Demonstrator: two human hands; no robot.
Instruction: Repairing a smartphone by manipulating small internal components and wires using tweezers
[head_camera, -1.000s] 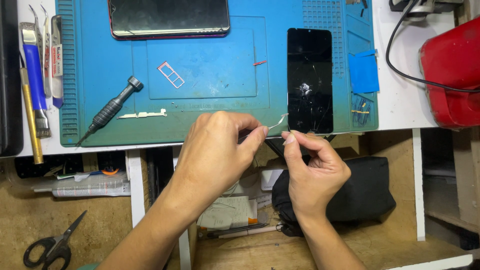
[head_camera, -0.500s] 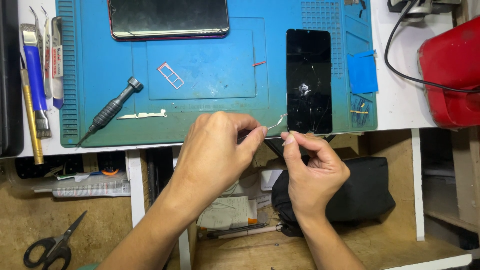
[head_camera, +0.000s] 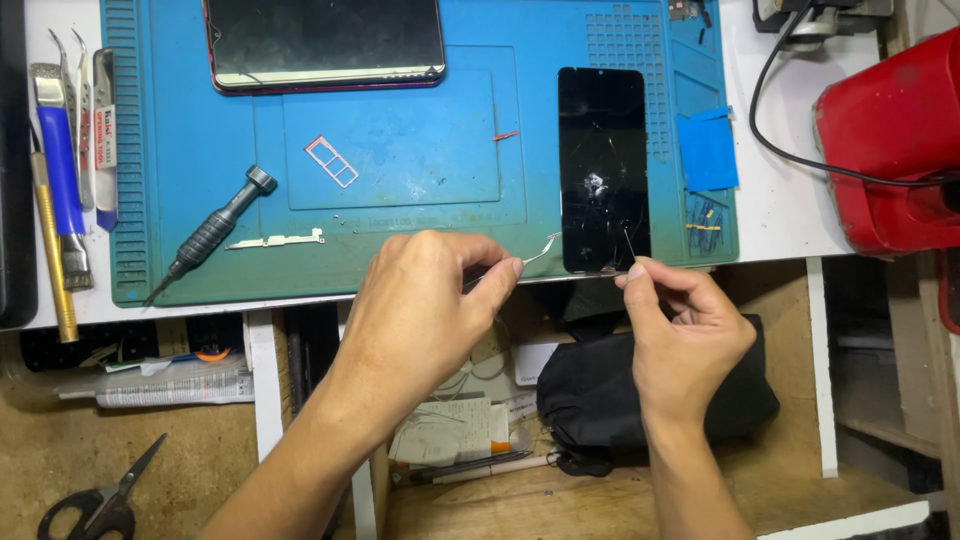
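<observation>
Where hands meet: blue mat (head_camera: 420, 150), white bench (head_camera: 790, 210).

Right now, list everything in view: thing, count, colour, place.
repair mat: 1, blue, on white table
phone: 1, dark, mat's top edge
cracked screen: 1, black, mat's right side
screwdriver: 1, dark grey, mat's left side
card tray: 1, pink, mat's middle
scissors: 1, black, bottom left
pouch: 1, black, below table edge
red case: 1, far right
left hand: pinching tweezers
right hand: pinching a thin dark piece
</observation>
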